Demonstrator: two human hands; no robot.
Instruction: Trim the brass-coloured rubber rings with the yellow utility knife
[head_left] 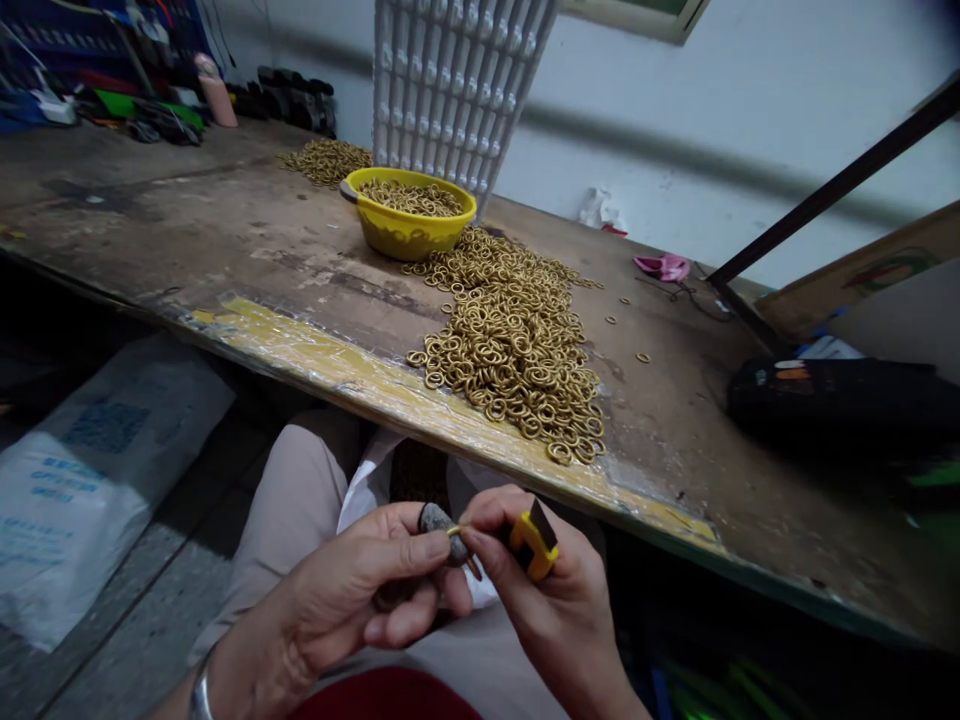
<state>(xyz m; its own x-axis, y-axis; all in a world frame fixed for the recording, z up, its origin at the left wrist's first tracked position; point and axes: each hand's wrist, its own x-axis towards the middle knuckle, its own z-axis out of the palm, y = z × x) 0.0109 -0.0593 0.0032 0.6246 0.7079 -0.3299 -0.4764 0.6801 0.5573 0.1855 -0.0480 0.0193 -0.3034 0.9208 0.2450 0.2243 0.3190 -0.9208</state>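
Observation:
Over my lap, my left hand (394,570) pinches a small brass-coloured ring (454,531) between thumb and index finger. A grey cover (436,520) wraps that index fingertip. The thumb and index finger of my right hand (536,570) meet at the same ring. Tucked in the right hand is a yellow utility knife (534,545), its dark end pointing up. Another piece of ring seems to show below the fingertips, but it is partly hidden. Just beyond my hands, a large pile of brass-coloured rings (517,340) lies at the table's edge.
On the wooden table (300,255), a yellow basin (412,235) holds many rings. Behind it stands a clear ridged plastic sheet (450,90). A smaller ring pile (326,160) lies farther back. A white bag (367,480) sits open between my legs; a black bag (832,400) is right.

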